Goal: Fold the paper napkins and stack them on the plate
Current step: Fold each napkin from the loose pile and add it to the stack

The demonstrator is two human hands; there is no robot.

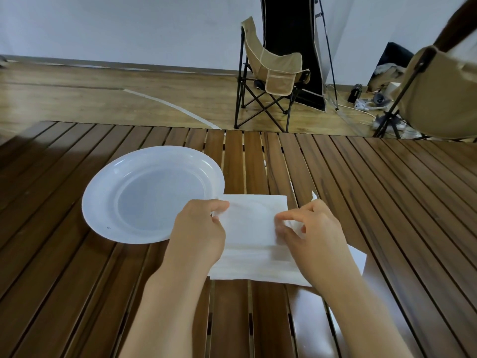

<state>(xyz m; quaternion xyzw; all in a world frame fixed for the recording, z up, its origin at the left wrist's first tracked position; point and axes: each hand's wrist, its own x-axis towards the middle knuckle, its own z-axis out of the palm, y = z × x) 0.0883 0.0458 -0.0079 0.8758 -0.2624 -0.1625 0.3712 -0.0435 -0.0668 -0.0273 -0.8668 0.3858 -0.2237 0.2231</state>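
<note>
A white paper napkin (254,223) is held just above the slatted wooden table, folded over into a rectangle. My left hand (200,228) pinches its left edge near the plate's rim. My right hand (309,228) pinches its right edge, where the paper bunches. Under it lies another white napkin (247,267), flat on the table, partly hidden by my forearms. A corner of white paper (358,257) sticks out behind my right wrist. The white plate (103,202) sits to the left with nothing on it.
The table (387,202) of dark wooden slats stretches out to the right and the left. Beyond its far edge stand a tan folding chair (271,73), a black panel on a stand, a second tan chair at far right, and cables on the floor.
</note>
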